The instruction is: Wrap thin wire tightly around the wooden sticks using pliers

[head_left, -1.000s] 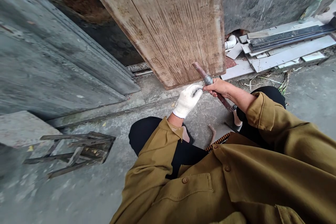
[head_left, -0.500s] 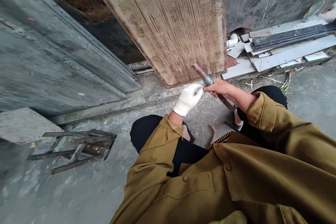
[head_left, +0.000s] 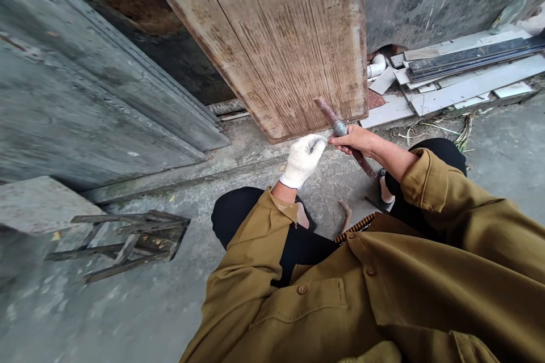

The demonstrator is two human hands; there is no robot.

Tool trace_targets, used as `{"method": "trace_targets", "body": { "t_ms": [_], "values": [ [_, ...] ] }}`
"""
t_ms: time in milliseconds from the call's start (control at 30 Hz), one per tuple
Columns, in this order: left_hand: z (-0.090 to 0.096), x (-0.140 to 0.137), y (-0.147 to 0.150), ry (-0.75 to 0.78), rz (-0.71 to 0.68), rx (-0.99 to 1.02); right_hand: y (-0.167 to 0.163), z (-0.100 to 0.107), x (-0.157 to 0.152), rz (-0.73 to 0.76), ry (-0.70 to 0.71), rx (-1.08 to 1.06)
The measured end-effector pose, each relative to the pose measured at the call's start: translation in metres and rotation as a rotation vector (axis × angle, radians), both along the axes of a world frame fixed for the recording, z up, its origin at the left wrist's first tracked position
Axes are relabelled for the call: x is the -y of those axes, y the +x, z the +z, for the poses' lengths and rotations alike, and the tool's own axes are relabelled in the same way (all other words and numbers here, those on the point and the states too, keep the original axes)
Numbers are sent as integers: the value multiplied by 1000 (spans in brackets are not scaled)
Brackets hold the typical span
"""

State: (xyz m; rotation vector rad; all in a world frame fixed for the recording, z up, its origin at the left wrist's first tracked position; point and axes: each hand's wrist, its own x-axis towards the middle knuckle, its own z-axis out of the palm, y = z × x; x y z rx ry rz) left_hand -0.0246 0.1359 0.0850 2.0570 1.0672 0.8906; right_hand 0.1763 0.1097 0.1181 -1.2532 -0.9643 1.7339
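My right hand [head_left: 351,140], bare, is wrapped around a brown wooden stick [head_left: 326,110] held at a slant. Coiled round the stick, just above my fingers, is a band of thin grey metal wire [head_left: 339,127]. In a white knitted glove, my left hand [head_left: 303,160] is closed in a pinch just left of my right fingertips. A fine strand of the wire seems to run to its fingertips, though it is barely visible. On the ground between my feet lies a short bent piece of wood [head_left: 345,214].
A large wooden panel [head_left: 293,51] leans ahead of me. Stacked boards and tiles [head_left: 464,76] lie along the wall at right, near a white pipe elbow [head_left: 377,65]. At left are a wooden stool [head_left: 128,244] on its side and grey boards [head_left: 97,91].
The stick has turned slightly in my right hand and its upper end has shifted up and right. My gloved left hand has drawn slightly left, away from the right fingers.
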Motion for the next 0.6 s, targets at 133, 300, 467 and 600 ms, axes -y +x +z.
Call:
{"method": "trace_targets", "body": {
  "t_ms": [133,300,467,600],
  "values": [
    [-1,-2,2,-142,-11,122,-1,-1,-1,-23,141,169],
    [-2,-2,4,-284,-35,297,-1,-10,-6,-58,255,342],
    [0,-1,4,-315,-37,327,-1,-14,-5,-76,319,445],
    [2,-1,4,-334,-63,350,-1,-12,-4,-58,363,457]
  ]
}}
